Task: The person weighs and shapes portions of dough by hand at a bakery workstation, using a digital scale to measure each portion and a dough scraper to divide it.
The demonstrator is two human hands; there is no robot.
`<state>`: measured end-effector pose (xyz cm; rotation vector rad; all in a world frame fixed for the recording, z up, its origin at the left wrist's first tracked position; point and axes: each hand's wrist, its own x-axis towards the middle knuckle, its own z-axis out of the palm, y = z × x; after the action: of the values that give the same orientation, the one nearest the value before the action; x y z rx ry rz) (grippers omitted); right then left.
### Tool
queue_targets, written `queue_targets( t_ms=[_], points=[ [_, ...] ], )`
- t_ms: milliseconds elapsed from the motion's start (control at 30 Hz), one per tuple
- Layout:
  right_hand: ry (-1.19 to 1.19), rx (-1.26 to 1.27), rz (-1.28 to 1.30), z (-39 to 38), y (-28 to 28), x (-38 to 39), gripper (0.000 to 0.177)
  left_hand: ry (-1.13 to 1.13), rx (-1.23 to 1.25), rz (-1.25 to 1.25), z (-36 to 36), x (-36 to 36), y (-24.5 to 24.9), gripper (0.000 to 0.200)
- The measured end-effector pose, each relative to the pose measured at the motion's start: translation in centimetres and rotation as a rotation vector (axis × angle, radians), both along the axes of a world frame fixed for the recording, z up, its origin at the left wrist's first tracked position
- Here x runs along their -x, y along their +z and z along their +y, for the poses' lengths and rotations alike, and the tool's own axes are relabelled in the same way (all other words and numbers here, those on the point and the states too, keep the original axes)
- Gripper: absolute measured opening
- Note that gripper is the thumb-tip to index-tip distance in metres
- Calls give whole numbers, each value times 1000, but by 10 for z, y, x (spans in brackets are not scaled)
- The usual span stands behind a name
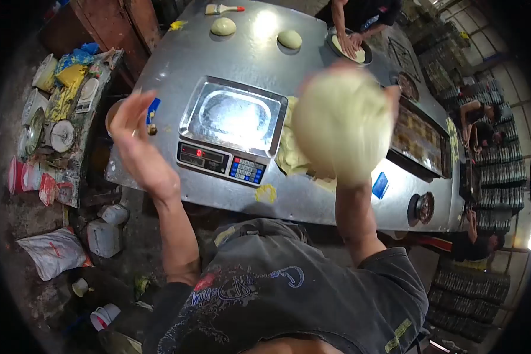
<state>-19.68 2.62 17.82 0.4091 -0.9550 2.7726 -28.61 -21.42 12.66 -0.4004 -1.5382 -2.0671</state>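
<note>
A big, pale lump of dough, blurred by motion, is held up by my right hand. Most of that hand is hidden behind the dough; only a bit of the fingers shows at its edge. My left hand is raised to the left of the digital scale, its fingers stretched out and holding nothing. The scale's metal pan is bare and its red display reads what looks like 0. More dough lies on the table right of the scale, partly covered by the lifted lump.
Two dough balls and a brush lie farther back on the metal table. Across it, another person's hands press dough in a round pan. A blue scraper and a rectangular tray are at right.
</note>
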Motion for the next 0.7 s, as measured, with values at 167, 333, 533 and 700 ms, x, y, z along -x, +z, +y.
queue_targets(
  t_ms=[167,333,533,700],
  points=[
    [-1713,-1347,422,66,-41,163,36,-139,73,-29,-17,-22,-30,29],
    [-981,-780,-23,98,-104,159,32,-9,150,-49,-33,-35,-45,24],
    [-789,-927,-865,251,-249,4,32,186,-150,-521,-91,-48,-108,31],
    [-586,-1105,-1338,281,-373,-128,63,190,-89,-664,-60,-69,-128,28]
  ],
)
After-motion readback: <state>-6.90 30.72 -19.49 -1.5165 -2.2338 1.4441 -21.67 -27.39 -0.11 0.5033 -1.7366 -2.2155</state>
